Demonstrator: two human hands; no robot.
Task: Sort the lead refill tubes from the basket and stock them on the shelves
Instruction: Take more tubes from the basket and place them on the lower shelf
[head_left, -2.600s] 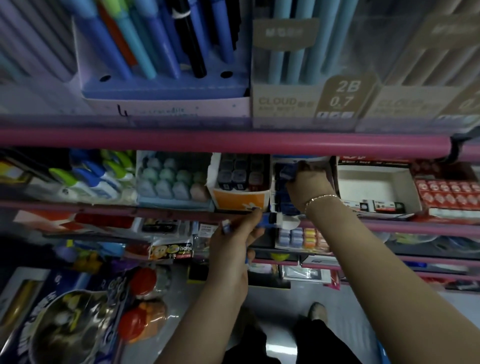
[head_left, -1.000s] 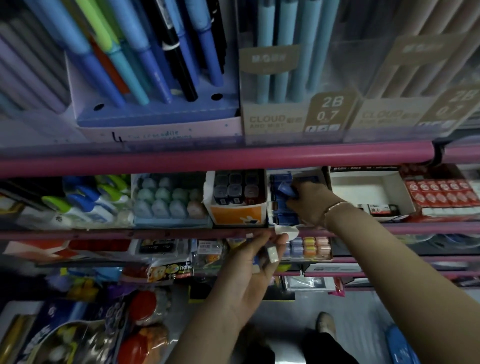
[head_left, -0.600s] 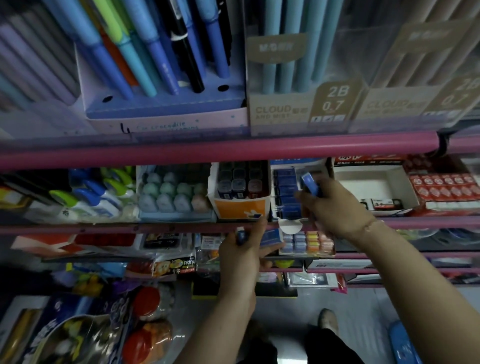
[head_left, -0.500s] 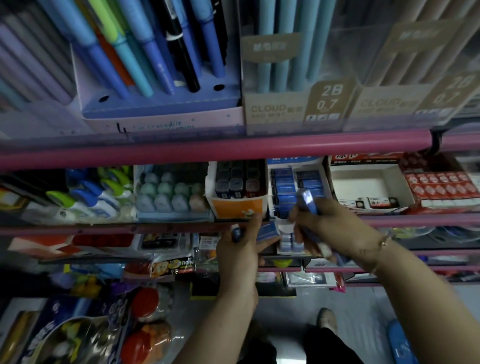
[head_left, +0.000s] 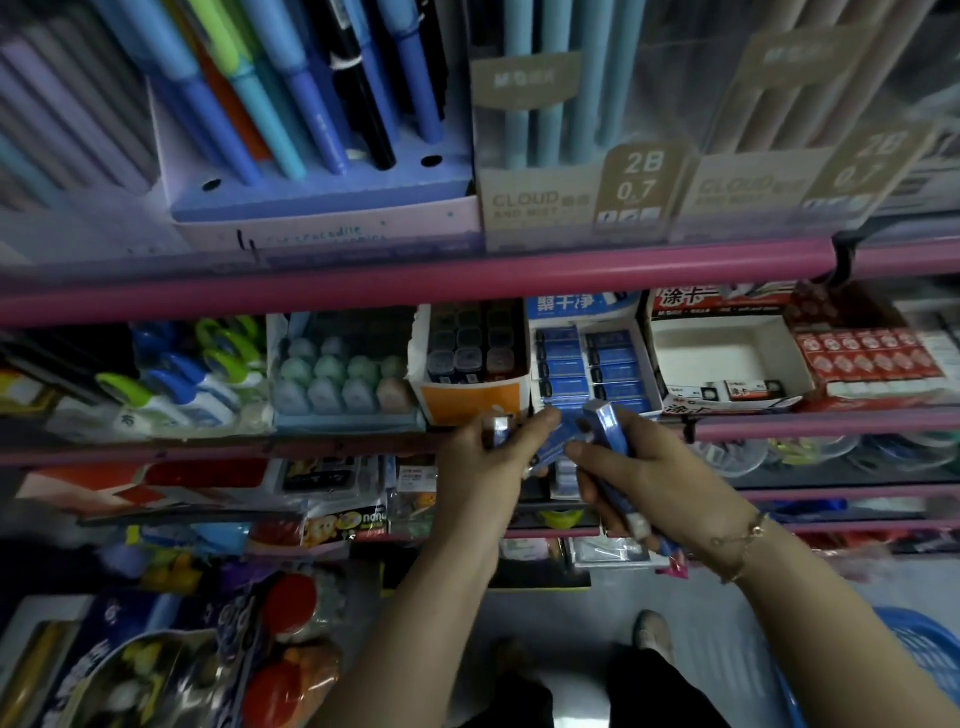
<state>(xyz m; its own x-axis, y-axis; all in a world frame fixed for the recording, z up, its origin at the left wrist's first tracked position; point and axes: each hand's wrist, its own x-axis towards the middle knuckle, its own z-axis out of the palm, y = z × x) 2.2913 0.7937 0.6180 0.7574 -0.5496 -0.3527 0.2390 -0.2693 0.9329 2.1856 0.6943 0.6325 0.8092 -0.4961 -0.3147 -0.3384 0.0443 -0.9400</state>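
Observation:
My left hand (head_left: 485, 462) grips several blue lead refill tubes (head_left: 558, 441), their ends poking out between thumb and fingers. My right hand (head_left: 641, 467) is beside it and grips one blue lead refill tube (head_left: 608, 423) that runs down through the palm, while its fingertips touch the tubes in the left hand. Both hands hover just in front of the white display box (head_left: 641, 358) on the middle shelf, which holds two columns of blue tubes. A blue basket (head_left: 924, 660) shows at the bottom right corner.
Pink shelf rails (head_left: 415, 283) cross the view. An orange box of dark refills (head_left: 470, 400) sits left of the blue box, a nearly empty white box (head_left: 727, 358) and red packs (head_left: 867, 358) to its right. Pens stand above; packaged goods fill the lower shelves.
My right hand drew back from the display box with a blue tube and came down to meet my left hand, which rose slightly with its tubes.

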